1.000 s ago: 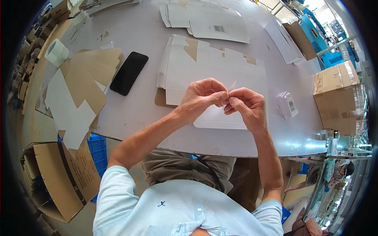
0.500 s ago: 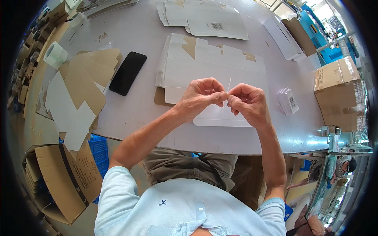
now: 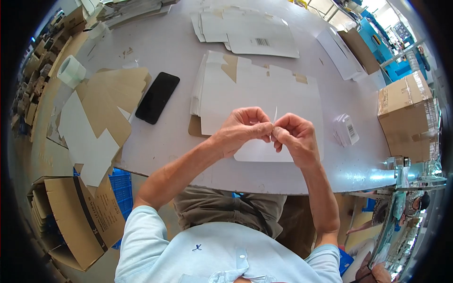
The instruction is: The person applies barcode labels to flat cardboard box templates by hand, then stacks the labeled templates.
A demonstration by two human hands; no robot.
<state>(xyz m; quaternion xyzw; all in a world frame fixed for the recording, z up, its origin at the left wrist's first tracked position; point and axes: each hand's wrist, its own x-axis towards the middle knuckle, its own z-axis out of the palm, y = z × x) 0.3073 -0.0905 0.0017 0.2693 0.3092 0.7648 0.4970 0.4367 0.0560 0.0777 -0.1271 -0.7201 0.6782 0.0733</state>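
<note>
Fingertips meet in the middle, where my left hand (image 3: 246, 128) and my right hand (image 3: 296, 135) both pinch a thin white strip (image 3: 275, 114). One end of the strip points up between the hands. Below them lies a stack of flat white cardboard blanks (image 3: 255, 92) with brown patches along its far edge. To the right of my right hand is a small pile of white labelled cards (image 3: 346, 130). A black phone (image 3: 157, 98) rests on the table left of the stack.
Another stack of white blanks (image 3: 250, 35) lies farther back. Left are cut cardboard sheets (image 3: 106, 104), a tape roll (image 3: 71, 71) and an open carton (image 3: 78, 217). At right are a white box (image 3: 340, 54) and a taped brown carton (image 3: 406, 113). Another person (image 3: 410, 205) is at lower right.
The view has shifted slightly, so the table and its objects appear lower. Both hands keep their pinch on the strip, with little movement between them.
</note>
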